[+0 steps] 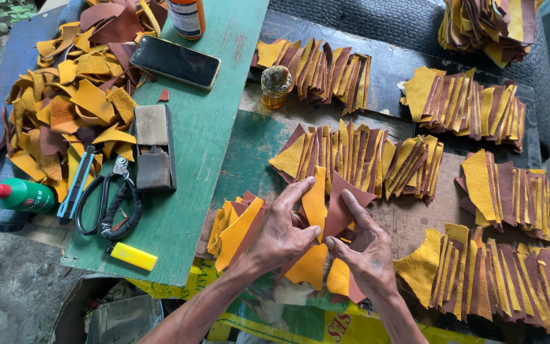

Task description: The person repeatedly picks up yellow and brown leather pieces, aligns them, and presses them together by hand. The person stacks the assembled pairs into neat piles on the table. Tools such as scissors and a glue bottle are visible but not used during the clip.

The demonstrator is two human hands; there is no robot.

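Observation:
My left hand (282,230) and my right hand (365,247) meet at the near middle of the work board. Together they pinch a small bunch of cut leather pieces, a yellow piece (315,199) under my left fingers and a brown piece (340,205) under my right index finger. More yellow pieces (310,266) hang below both hands. A short fanned stack of yellow and brown pieces (232,227) lies just left of my left hand. A long overlapping row of the same pieces (358,159) lies directly beyond my fingers.
Further fanned rows (472,108) cover the right side and a loose scrap pile (71,102) the far left. On the green board (211,121) lie a phone (174,61), scissors (112,204), a sharpening stone (154,150), a yellow lighter (133,256), a green bottle (17,195) and a small jar (275,86).

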